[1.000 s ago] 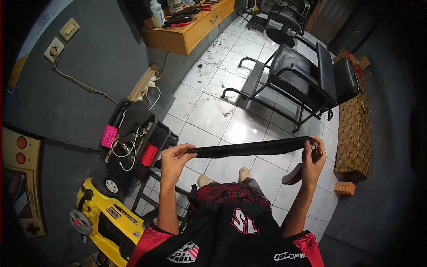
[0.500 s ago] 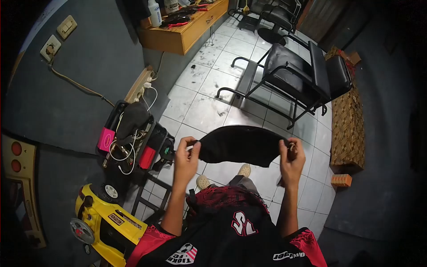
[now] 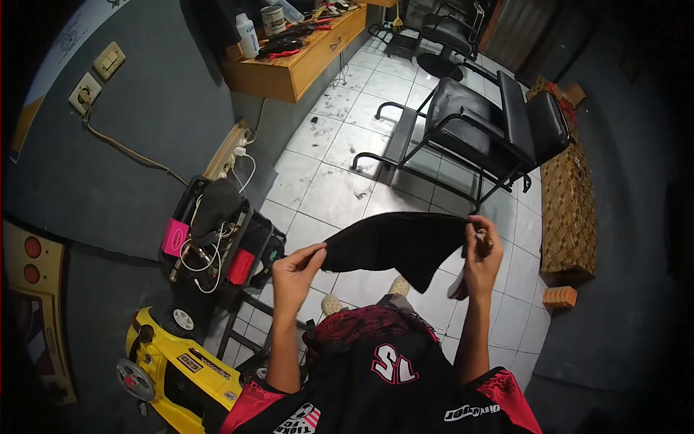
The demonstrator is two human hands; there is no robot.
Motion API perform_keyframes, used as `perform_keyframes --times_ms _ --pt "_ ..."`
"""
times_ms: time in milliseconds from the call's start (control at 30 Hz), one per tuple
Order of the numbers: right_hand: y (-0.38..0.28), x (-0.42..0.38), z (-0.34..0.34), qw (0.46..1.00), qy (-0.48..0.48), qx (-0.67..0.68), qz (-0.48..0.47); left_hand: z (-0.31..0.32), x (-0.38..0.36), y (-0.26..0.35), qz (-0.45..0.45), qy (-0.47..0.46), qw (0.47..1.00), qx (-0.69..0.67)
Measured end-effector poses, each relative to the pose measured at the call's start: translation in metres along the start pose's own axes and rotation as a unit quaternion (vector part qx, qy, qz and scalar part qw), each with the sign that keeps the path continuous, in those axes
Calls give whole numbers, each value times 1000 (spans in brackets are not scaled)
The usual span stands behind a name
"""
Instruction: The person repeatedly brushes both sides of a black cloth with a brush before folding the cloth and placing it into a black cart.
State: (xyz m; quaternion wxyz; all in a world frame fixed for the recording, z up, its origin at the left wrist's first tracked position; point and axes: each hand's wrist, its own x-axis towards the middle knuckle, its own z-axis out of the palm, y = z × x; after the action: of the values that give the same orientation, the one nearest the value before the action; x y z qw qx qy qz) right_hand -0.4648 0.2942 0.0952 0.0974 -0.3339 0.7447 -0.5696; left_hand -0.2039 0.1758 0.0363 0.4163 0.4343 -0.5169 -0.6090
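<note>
A black piece of cloth (image 3: 397,242) is stretched between my hands in front of my body, curved along its top edge, with a pointed flap hanging down near the right end. My left hand (image 3: 295,278) pinches its left end between thumb and fingers. At the other end, my right hand (image 3: 481,264) grips the upper right corner. A brown, rounded object (image 3: 483,244) is also tucked in my right hand, and a pale part shows below it by the palm; its kind I cannot make out.
A black barber chair (image 3: 470,116) stands ahead on the white tiled floor (image 3: 329,184). To the left are a cart (image 3: 191,199) with cables and a yellow toy car (image 3: 181,362). A wooden counter (image 3: 311,72) holds bottles and tools. A woven box (image 3: 567,217) lines the right wall.
The cloth's right end has risen and its lower edge now drops to a point. My left hand has moved slightly left and down, my right hand slightly up. The view has shifted slightly.
</note>
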Motion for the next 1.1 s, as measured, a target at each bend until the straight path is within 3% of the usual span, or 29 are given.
perform_keyframes --times_ms 67,200,333,433,533,600,700,733,800,933,1000,1100 --pt "13 8 -9 999 29 17 -5 -20 -4 -2 34 -17 997 72" --pt "17 15 -18 999 25 -20 -37 -37 -12 2 10 -47 996 77" --pt "20 15 -12 999 35 23 -15 -25 -11 5 4 8 1000 12" --pt "16 14 -14 998 28 47 -9 -30 -10 -1 8 -26 998 64" --pt "13 15 -19 999 4 41 14 -36 -7 -7 5 -19 1000 24" --pt "14 17 -23 999 -10 12 -30 -43 -4 -5 -6 1 1000 15" --pt "29 19 -20 999 -24 8 -19 -39 5 -13 -1 15 1000 -21" --pt "32 20 -16 998 -19 -36 -42 -37 9 -19 12 8 999 -47" --pt "45 21 -1 983 9 -120 -139 -25 20 -35 45 -13 998 37" --pt "32 -1 25 999 -18 -29 0 29 16 -13 94 55 986 128" --pt "25 -14 36 998 -62 -3 -22 52 7 -3 43 43 991 122" --pt "9 -35 54 993 -105 47 14 80 -6 7 52 -1 992 119"
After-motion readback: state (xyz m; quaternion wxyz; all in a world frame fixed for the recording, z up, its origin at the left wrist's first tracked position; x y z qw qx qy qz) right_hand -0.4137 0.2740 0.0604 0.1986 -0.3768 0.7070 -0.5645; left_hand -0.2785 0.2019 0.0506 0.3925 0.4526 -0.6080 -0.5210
